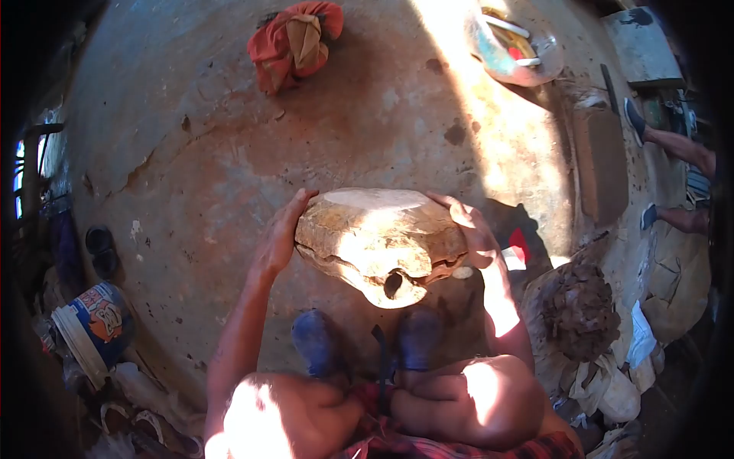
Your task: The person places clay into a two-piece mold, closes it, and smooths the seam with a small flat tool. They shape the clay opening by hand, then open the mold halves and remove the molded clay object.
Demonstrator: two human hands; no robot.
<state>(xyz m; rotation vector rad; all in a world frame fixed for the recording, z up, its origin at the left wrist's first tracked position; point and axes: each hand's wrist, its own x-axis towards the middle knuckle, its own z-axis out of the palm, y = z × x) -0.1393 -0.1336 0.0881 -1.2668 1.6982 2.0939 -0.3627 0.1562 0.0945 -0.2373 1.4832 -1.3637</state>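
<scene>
A large pale brown block, rough and rounded, with a flat lighter top and a dark hole low on its near side, is held up above the floor in front of my knees. My left hand grips its left end, fingers curled at the top edge. On the right end, my right hand is pressed against it, partly in sunlight. A dark, thin tool stands between my blue shoes, its lower part hidden near my lap.
Red cloth bundle lies ahead on the floor. A basin with items is at upper right. Right of me is a brown heap; a white-and-blue bucket is at left. Another person's legs show at far right.
</scene>
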